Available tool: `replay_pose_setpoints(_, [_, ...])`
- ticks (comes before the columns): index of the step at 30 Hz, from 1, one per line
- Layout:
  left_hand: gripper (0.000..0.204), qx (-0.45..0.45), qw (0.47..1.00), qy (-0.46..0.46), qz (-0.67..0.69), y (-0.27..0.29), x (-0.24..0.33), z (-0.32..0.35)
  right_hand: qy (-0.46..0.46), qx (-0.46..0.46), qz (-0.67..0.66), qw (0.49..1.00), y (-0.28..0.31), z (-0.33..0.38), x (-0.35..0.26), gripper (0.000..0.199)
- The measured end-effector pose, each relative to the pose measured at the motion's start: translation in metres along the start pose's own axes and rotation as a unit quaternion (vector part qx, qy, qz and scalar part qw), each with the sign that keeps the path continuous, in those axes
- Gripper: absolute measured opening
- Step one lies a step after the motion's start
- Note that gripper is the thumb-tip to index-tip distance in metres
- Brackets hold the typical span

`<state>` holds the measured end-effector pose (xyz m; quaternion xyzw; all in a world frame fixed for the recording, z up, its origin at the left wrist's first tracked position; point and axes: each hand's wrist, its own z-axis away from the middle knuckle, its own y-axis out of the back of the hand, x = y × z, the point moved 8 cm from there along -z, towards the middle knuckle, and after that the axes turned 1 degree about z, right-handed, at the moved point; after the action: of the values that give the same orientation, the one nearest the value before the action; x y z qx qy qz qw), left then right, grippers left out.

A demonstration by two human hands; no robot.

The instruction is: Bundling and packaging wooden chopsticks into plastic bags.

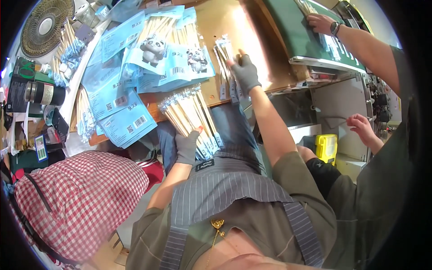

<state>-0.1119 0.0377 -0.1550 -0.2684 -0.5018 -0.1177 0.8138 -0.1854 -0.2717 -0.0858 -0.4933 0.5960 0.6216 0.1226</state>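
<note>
My left hand (186,147), in a grey fingerless glove, is closed round a wide bundle of wrapped wooden sticks (191,118) with pale blue ends, held above my lap at the table's front edge. My right hand (246,75), gloved alike, reaches onto the brown table with thumb and forefinger apart. It lies beside a smaller group of wrapped sticks (226,63), and I cannot tell whether it touches them. Left of that group, light blue pouches with panda pictures (153,51) lie in a pile, some with sticks showing in them. Flatter blue pouches (128,119) overlap nearer to me.
On the right, a co-worker's hand (320,23) with a watch is at sticks on a green conveyor belt (281,31). That person's other hand (362,128) is lower down. A person in red checks (81,198) sits close left. A fan (47,27) and black flask (45,93) stand left.
</note>
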Motion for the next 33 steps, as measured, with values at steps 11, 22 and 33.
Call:
replay_pose_setpoints(11, [0.038, -0.018, 1.0, 0.019, 0.012, -0.006, -0.006, 0.003, 0.002, -0.295, -0.041, 0.955, -0.063, 0.171, -0.044, 0.037])
replay_pose_setpoints(22, [0.042, -0.111, 0.983, 0.077, 0.121, 0.001, -0.013, 0.004, -0.311, -0.336, -0.561, 0.69, -0.069, 0.191, -0.033, 0.022])
replay_pose_setpoints(33, [0.06, -0.151, 0.984, 0.072, 0.063, -0.008, 0.003, 0.008, -0.251, -0.315, -0.483, 0.777, -0.066, 0.181, -0.043, 0.021])
